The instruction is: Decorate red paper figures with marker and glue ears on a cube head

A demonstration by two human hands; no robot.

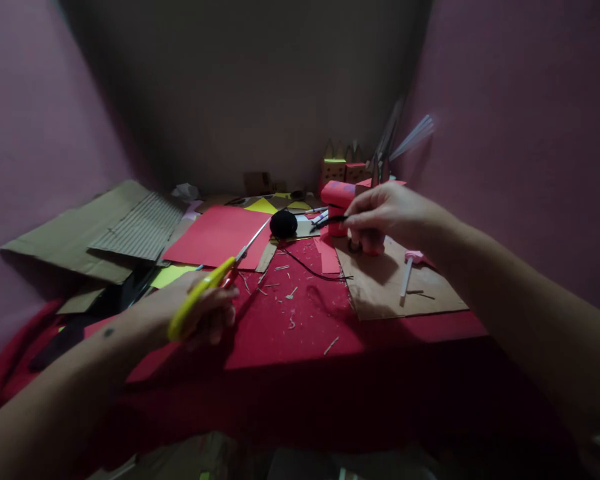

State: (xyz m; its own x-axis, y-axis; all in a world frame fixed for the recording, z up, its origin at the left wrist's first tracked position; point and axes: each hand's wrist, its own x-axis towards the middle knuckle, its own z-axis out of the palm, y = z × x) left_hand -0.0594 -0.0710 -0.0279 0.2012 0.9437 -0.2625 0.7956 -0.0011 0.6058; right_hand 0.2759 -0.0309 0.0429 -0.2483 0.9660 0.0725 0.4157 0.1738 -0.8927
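Note:
My left hand (213,317) is closed round the yellow handles of a pair of scissors (200,293), whose blades point up and away over the red sheet. My right hand (380,210) is raised above the cardboard, thumb and fingers pinched on a short bundle of black yarn (333,220) that sticks out to the left. Between the two hands lies a ball of black yarn (283,225). A loose strand (315,270) trails from near it toward the cardboard. Part of what hangs under my right fingers is in shadow.
A red sheet (220,233) and stacked cardboard (90,227) lie to the left. Small scraps litter the red tablecloth (280,333). At right, a cardboard piece (400,287) bears a pink-topped white stick (407,277). Decorated boxes (334,172) stand at the back.

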